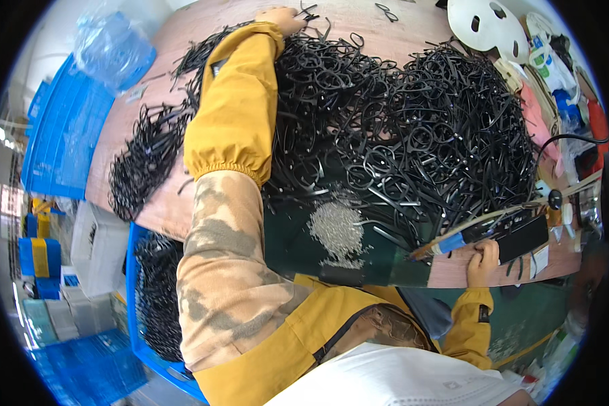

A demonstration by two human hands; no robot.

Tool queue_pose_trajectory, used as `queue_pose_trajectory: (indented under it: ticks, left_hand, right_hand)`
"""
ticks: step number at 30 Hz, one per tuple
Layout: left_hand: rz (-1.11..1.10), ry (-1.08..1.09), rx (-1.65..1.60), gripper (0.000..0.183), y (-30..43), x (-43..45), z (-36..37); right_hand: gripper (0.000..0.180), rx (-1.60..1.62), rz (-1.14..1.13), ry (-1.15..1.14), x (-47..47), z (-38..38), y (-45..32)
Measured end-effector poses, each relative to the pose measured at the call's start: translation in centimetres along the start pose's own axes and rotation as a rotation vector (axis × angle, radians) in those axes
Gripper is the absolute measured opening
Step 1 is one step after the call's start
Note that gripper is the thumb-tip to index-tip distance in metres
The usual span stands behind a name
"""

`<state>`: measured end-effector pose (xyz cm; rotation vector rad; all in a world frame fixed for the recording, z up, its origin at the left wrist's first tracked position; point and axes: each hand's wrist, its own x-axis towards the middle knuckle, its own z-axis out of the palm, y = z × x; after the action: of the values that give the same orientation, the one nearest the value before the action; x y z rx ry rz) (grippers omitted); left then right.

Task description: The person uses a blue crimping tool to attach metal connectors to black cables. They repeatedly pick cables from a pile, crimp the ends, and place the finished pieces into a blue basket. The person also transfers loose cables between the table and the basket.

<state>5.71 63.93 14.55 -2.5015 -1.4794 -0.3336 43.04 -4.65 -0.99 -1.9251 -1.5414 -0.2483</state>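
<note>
My left hand (280, 20) reaches across the table to the far side of a large heap of black plastic eyeglass frames (330, 66). Black frame pieces lie at its fingertips; whether the fingers grip one is not clear. Low on the right, my right hand (483, 259) is at the table's near edge with its fingers bent. Its fingertips are beside a dark, flat, phone-like device (522, 241), and contact is hard to judge. On the dark green mat (294, 248) in front of me is a mound of tiny metal parts (337, 228).
A long stick-like thing with blue wrapping (451, 242) slants beside the phone-like device. On the left stand a blue plastic bin (63, 137) and a blue crate (132, 304) filled with black frames. A white panel with holes (487, 25) and bags (553, 61) lie at the back right.
</note>
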Motion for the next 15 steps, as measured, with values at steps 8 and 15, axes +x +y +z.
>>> queue_pose_trajectory:
  ticks: [8,15]
  left_hand:
    - [0.156,-0.166,0.291,0.057,2.1,11.7,7.5]
    - [0.088,-0.467,0.104,0.066,2.0,15.7,19.9]
  right_hand:
    - [0.026,-0.137,-0.005,-0.032,-0.6,0.9,1.4]
    - [0.029,-0.236,0.075,-0.097,0.0,1.1,2.3]
